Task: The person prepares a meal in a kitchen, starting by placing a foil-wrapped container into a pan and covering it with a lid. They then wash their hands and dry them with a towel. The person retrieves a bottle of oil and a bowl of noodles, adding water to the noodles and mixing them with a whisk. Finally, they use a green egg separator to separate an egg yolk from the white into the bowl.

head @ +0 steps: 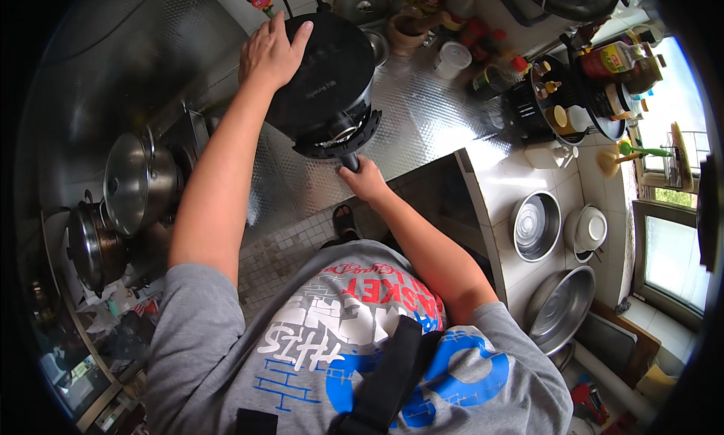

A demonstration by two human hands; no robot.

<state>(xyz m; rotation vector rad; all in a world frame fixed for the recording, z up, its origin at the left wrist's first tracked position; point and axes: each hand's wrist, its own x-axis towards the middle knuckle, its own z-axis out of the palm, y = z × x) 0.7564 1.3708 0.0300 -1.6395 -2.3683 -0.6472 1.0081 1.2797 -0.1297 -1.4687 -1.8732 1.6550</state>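
A black air fryer (323,67) stands on the metal-covered counter before me. Its basket (339,145) is drawn partly out at the front, with a gap showing between its rim and the body. My right hand (366,180) is closed around the basket handle (350,162), thumb along its top. Flat against the upper left edge of the air fryer lies my left hand (274,54), thumb spread on the lid surface. What the basket holds is mostly hidden.
Left are lidded pots (138,183) on the stove. Behind the fryer stand a mortar (406,34), a white tub (452,60) and condiment bottles. A black rack (557,98) with bottles is at right. Metal basins (536,225) rest on the tiled ledge.
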